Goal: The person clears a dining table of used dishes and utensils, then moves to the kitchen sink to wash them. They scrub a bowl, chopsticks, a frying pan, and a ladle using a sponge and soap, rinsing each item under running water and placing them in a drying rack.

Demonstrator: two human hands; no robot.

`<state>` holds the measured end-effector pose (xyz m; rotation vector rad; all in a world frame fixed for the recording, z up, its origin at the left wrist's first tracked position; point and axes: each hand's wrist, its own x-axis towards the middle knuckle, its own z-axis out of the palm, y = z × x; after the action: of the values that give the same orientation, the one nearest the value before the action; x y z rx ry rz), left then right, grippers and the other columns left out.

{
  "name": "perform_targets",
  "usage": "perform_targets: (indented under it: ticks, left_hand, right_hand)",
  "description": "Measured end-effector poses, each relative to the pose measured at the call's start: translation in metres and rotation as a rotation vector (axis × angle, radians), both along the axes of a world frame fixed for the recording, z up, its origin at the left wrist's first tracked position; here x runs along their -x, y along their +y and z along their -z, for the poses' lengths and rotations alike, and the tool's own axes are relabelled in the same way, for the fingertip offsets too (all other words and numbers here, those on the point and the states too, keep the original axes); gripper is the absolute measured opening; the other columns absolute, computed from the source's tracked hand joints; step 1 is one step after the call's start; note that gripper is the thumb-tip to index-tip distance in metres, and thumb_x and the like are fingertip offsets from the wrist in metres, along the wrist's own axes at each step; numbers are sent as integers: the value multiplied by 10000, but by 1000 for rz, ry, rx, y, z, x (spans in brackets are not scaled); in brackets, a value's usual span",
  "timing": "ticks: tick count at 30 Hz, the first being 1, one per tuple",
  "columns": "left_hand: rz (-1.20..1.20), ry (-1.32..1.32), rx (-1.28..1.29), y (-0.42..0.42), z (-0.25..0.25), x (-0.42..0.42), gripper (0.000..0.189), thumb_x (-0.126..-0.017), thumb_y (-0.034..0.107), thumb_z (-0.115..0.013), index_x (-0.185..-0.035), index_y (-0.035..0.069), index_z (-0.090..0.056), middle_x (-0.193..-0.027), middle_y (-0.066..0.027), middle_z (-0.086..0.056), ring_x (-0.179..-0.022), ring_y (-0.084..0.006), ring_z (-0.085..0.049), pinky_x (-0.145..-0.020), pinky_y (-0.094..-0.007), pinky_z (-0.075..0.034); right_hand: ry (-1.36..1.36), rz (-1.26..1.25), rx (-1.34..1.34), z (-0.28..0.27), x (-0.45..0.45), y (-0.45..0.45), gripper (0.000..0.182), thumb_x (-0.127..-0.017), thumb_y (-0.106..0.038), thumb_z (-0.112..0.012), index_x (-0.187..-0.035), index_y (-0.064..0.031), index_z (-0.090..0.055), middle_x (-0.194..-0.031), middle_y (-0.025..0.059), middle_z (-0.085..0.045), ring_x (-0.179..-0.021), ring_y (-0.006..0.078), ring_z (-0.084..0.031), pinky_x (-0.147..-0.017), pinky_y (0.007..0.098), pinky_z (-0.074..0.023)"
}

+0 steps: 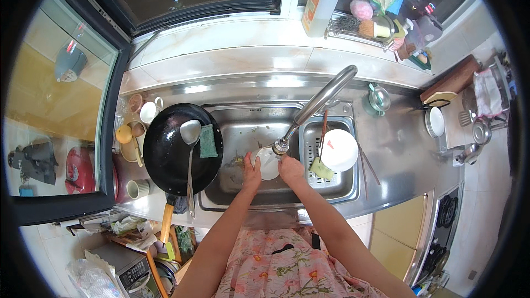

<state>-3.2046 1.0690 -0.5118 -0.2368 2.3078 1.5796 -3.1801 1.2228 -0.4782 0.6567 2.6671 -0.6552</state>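
Observation:
Both my hands hold a white bowl (269, 169) over the large basin of a stainless steel sink (232, 120). My left hand (251, 171) grips its left rim, thumb on the near wall. My right hand (291, 169) has the right side, its fingertips partly hidden. Right above the bowl hangs the head of a chrome faucet (280, 146), covering part of the far rim. To the right, a white bowl (340, 151) with a red mark rests over the small drainer basin (308, 132), beside a pale green sponge (321, 169) and chopsticks (323, 134).
A black wok (165, 140) overlaps the sink's left edge, carrying a metal spatula (190, 132) and a green scouring pad (208, 141). Left of it are a white mug (150, 111) and a cup (138, 189). An open window frame (108, 132) juts in at left.

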Motion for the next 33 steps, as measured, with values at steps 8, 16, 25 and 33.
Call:
perform_targets:
  ticks: [8,16,25,33]
  left_hand:
    - [-102,87,155,-8,26,5,614,-971,412,-520,-1450,92,-306,-1337,-294,-417,-1151,-378,-494,-1004,-443,-409]
    - [-305,-420,-322,-14,25,3,665,-925,501,-551,-1469,241,-272,-1396,-125,-406,-1197,-328,-497,-739,-472,-583]
    - [-227,-506,-353,-1,8,-5,695,-913,513,-573,-1464,246,-244,-1397,-98,-402,-1158,-316,-537,-745,-486,-586]
    - [-157,-624,-748,3,4,3,560,-930,349,-580,-1397,208,-306,-1314,-119,-501,-1101,-306,-597,-753,-457,-604]
  right_hand:
    - [-110,-73,-148,-40,14,1,235,-863,-257,-591,-957,-57,-671,-887,186,-705,-850,367,-689,-771,486,-542]
    - [-158,-85,-121,-35,19,10,224,-853,-241,-572,-946,-104,-722,-916,149,-715,-889,324,-697,-790,417,-543]
    - [-176,-225,-189,-55,35,-3,247,-840,-228,-541,-888,-89,-739,-893,170,-714,-879,329,-699,-774,424,-540]
    - [-8,27,111,-2,8,13,311,-908,-260,-490,-929,14,-637,-748,148,-701,-741,327,-700,-755,441,-551]
